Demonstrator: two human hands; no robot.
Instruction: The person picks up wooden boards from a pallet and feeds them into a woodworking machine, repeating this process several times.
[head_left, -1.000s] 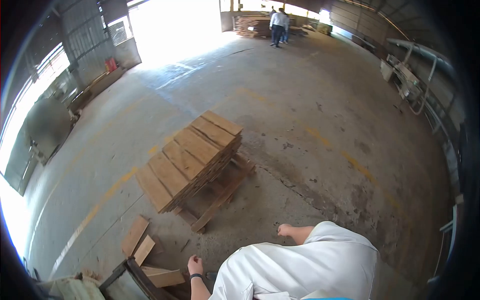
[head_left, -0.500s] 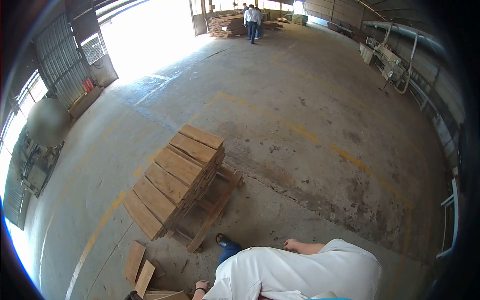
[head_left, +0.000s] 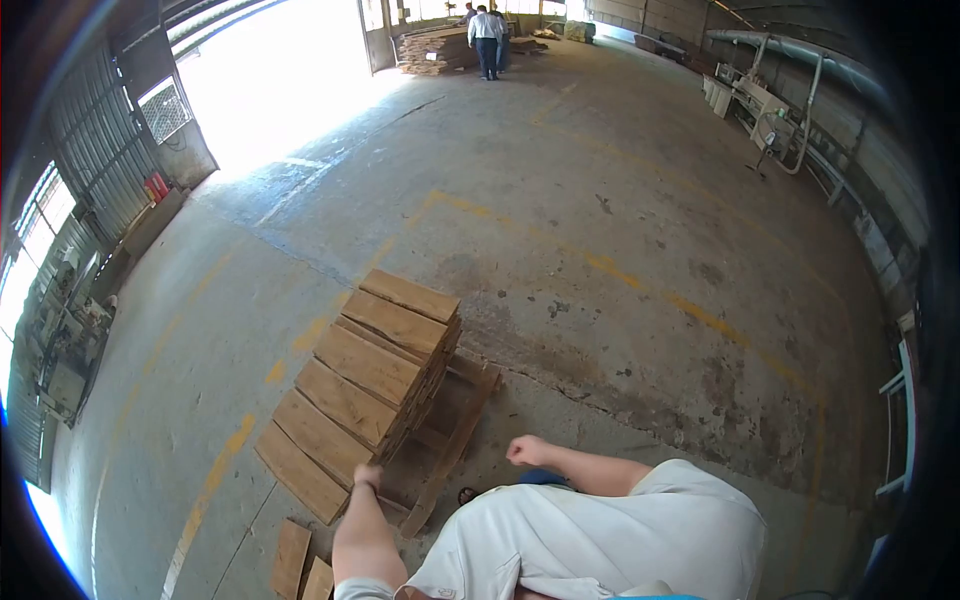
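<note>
A stack of rough-edged wooden boards [head_left: 345, 395] sits on a wooden pallet [head_left: 455, 450] in front of me. My left hand [head_left: 368, 474] is stretched forward at the near edge of the stack and overlaps the top boards in this view. Its fingers look curled in, with no object showing in them. To the right of the pallet, my right hand [head_left: 527, 450] is held in front of my body with the fingers curled and nothing seen in them. Loose board pieces [head_left: 292, 557] lie on the floor at the lower left, below the stack.
Machinery [head_left: 75, 340] stands along the left wall. More equipment with pipes [head_left: 770, 115] lines the right wall. At the far end, people [head_left: 486, 42] stand by another wood pile [head_left: 430, 50]. A pale metal frame [head_left: 898, 420] is at the right edge. Yellow lines [head_left: 700, 317] mark the concrete floor.
My left hand has swung forward from low beside the loose boards to the stack's near edge. My right hand has moved forward and left. The stack appears slightly lower and further right.
</note>
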